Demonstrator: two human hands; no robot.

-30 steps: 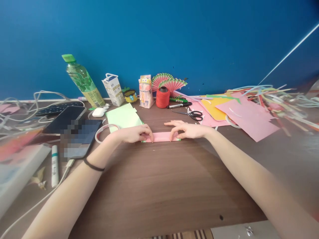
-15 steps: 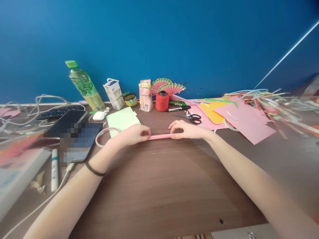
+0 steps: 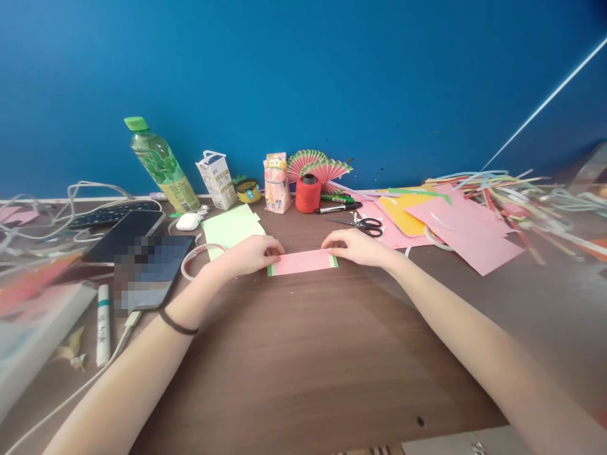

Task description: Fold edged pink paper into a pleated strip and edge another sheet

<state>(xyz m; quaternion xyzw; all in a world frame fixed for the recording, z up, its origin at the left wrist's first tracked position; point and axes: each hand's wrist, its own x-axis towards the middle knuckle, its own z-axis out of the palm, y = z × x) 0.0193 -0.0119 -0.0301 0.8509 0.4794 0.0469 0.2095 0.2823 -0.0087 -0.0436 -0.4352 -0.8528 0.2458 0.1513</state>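
A strip of pink paper (image 3: 304, 262) with green ends is stretched between my hands, just above or on the brown table. My left hand (image 3: 253, 254) pinches its upper left corner between thumb and fingers. At the upper right corner, my right hand (image 3: 355, 248) holds it the same way. Sheets of light green paper (image 3: 232, 226) lie behind my left hand, and a roll of tape (image 3: 190, 262) is close to that wrist. Black-handled scissors (image 3: 368, 226) rest beyond my right hand. Two pink-and-green pleated paper fans (image 3: 327, 169) stand against the blue wall.
Along the wall stand a green-capped bottle (image 3: 164, 164), a milk carton (image 3: 217, 180) and a red thread spool (image 3: 308, 194). Phones (image 3: 128, 234), cables and a white marker (image 3: 103, 325) occupy the left. Pink and yellow paper (image 3: 467, 234) and a heap of strips (image 3: 516, 189) fill the right.
The pink paper was seen as a narrow band and now shows its flat face with green ends, its lower edge nearer to me. Both hands keep hold at nearly the same place.
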